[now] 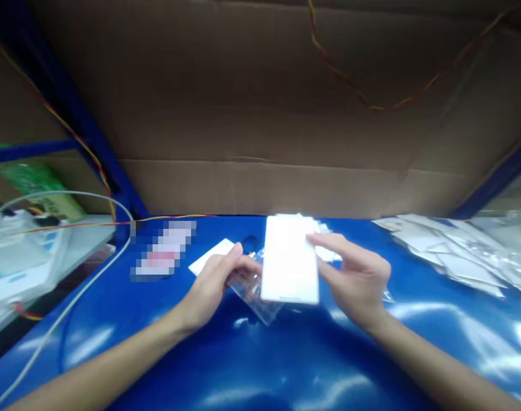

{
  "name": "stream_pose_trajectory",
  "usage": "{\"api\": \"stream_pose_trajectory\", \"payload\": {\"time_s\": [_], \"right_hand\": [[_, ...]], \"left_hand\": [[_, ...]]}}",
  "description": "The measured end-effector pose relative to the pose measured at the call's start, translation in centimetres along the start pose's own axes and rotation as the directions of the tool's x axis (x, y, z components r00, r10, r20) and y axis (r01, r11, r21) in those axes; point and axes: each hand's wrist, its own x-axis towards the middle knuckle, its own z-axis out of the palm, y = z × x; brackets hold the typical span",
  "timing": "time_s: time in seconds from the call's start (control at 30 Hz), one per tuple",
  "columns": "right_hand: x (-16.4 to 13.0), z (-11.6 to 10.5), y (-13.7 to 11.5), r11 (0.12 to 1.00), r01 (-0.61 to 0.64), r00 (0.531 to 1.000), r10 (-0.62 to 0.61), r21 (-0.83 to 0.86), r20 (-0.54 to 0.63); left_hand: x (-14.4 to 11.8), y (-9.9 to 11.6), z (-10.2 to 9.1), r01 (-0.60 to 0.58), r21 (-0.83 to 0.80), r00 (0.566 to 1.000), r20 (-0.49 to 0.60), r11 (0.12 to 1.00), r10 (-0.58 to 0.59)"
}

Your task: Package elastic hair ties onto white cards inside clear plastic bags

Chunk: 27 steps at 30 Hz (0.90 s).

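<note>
White card (290, 262): held up above the table at mid-view, broad face toward the camera, long side near vertical. Right hand (357, 279): thumb and index finger clamped on the card's right edge. Clear bag (267, 311): left of and partly behind the card, one corner pointing down. Left hand (215, 279): fingers at the bag; cannot tell whether they are clamped on it. Second card (213, 256): just beyond the left hand, partly hidden by it. Black loop (249, 244): between second card and white card, blurred. Pixelated item (164, 251): farther left, on the blue table (179, 359). Packets (453, 251): overlapping pile, right side of table. White cable (78, 297): curves along the left. Cardboard (260, 114): upright behind the table.
</note>
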Motion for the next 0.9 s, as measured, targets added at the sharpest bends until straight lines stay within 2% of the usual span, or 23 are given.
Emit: {"api": "stream_pose_trajectory", "payload": {"time_s": [0.07, 0.13, 0.23, 0.3, 0.37, 0.43, 0.47, 0.6, 0.73, 0.77, 0.83, 0.9], "right_hand": [[0.4, -0.3, 0.2, 0.986, -0.164, 0.985, 0.164, 0.015, -0.046], [0.8, -0.3, 0.4, 0.964, -0.267, 0.963, 0.267, -0.003, -0.031], [1.0, -0.1, 0.5, 0.939, -0.339, 0.936, 0.331, 0.057, 0.119], [1.1, 0.2, 0.3, 0.877, -0.445, 0.878, 0.387, 0.183, 0.280], [1.0, 0.4, 0.1, 0.768, -0.585, 0.781, 0.446, 0.260, 0.437], [1.0, 0.5, -0.1, 0.692, -0.675, 0.699, 0.490, 0.255, 0.521], [1.0, 0.6, -0.1, 0.678, -0.694, 0.681, 0.510, 0.242, 0.525], [1.2, 0.6, -0.1, 0.657, -0.714, 0.675, 0.557, 0.240, 0.484], [1.4, 0.3, -0.2, 0.594, -0.778, 0.594, 0.592, 0.203, 0.544], [1.4, 0.3, -0.2, 0.598, -0.780, 0.589, 0.604, 0.184, 0.537], [1.5, 0.2, -0.1, 0.630, -0.757, 0.625, 0.616, 0.177, 0.480], [1.5, 0.2, 0.2, 0.663, -0.715, 0.689, 0.617, 0.220, 0.379]], "left_hand": [[-0.1, 0.4, 0.1, -0.034, 0.098, 0.999, -0.008, 0.995, 0.035], [-0.2, 0.8, 0.3, -0.038, 0.180, 0.999, -0.015, 0.983, 0.041], [-0.4, 1.3, 0.8, -0.022, 0.258, 0.999, -0.037, 0.966, 0.033], [-0.5, 1.4, 0.9, -0.033, 0.267, 0.999, -0.028, 0.963, 0.042], [-0.5, 1.5, 0.9, -0.039, 0.229, 0.999, -0.004, 0.973, 0.041], [-0.4, 1.5, 0.9, -0.052, 0.187, 0.999, 0.011, 0.981, 0.051], [-0.4, 1.5, 0.9, -0.058, 0.179, 0.998, 0.015, 0.982, 0.056], [-0.3, 1.6, 1.0, -0.039, 0.147, 0.999, 0.011, 0.988, 0.037], [-0.3, 1.6, 0.9, 0.013, 0.114, 0.999, 0.042, 0.993, -0.018], [-0.3, 1.5, 0.8, 0.025, 0.093, 0.999, 0.045, 0.995, -0.030], [-0.1, 1.3, 0.6, 0.044, 0.036, 0.999, 0.024, 0.998, -0.045], [0.2, 1.2, 0.4, 0.058, -0.032, 0.997, -0.041, 0.998, -0.060]]}}
